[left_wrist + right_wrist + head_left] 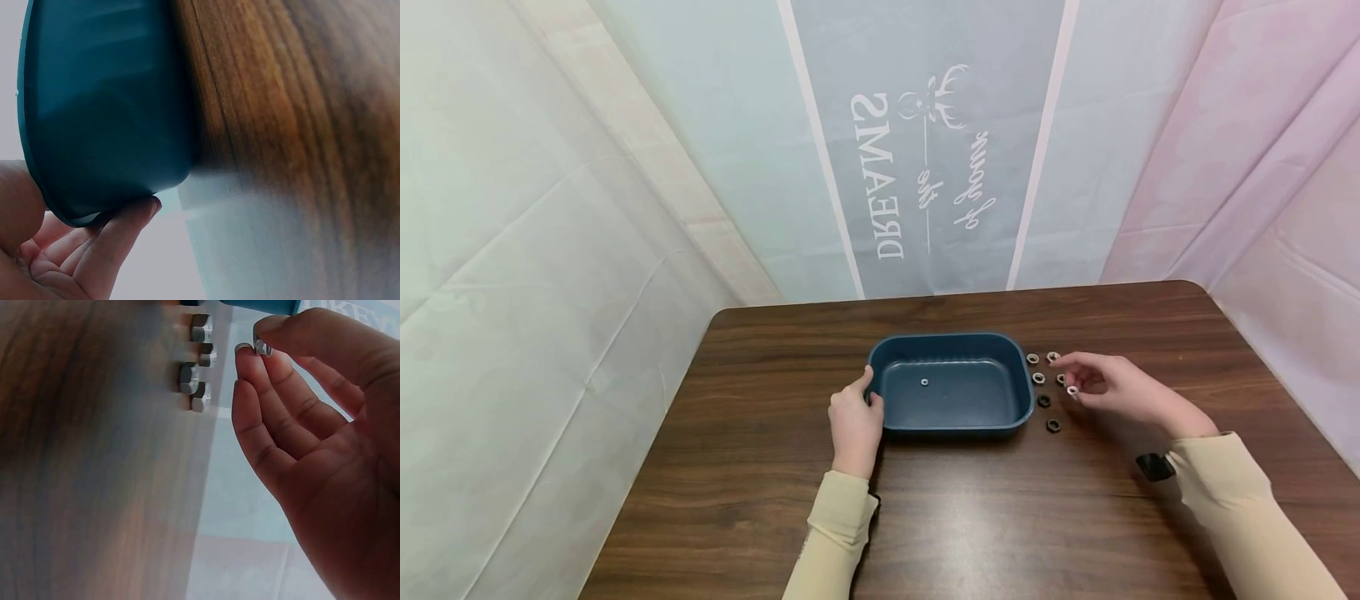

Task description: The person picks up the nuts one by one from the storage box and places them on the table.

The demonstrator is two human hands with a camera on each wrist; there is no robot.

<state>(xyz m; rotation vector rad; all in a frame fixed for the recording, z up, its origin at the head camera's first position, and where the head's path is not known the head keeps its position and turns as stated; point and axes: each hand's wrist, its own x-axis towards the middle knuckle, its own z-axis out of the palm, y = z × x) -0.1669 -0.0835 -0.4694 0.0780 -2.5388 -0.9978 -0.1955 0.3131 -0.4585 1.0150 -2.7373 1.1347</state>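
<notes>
A blue plastic tray (pixel 955 429) lies on the table, with one small silver nut (pixel 924 382) on its floor. My left hand (pixel 856 421) grips the tray's left end; in the left wrist view its fingers (pixel 119 240) bear against the outer wall below the rim. To the right of the tray, my right hand (pixel 1123 387) pinches a silver hex nut (pixel 262 347) between thumb and fingertips, raised off the table. Several loose nuts lie between that hand and the tray, some silver (pixel 1039 378) and some dark (pixel 1053 426).
The brown wood-grain table (pixel 760 467) has rounded far corners. Behind it hangs a pale cloth (pixel 955 167) with printed lettering, and light cloth walls (pixel 550 292) stand on both sides. A black strap piece (pixel 1155 467) shows at the right wrist.
</notes>
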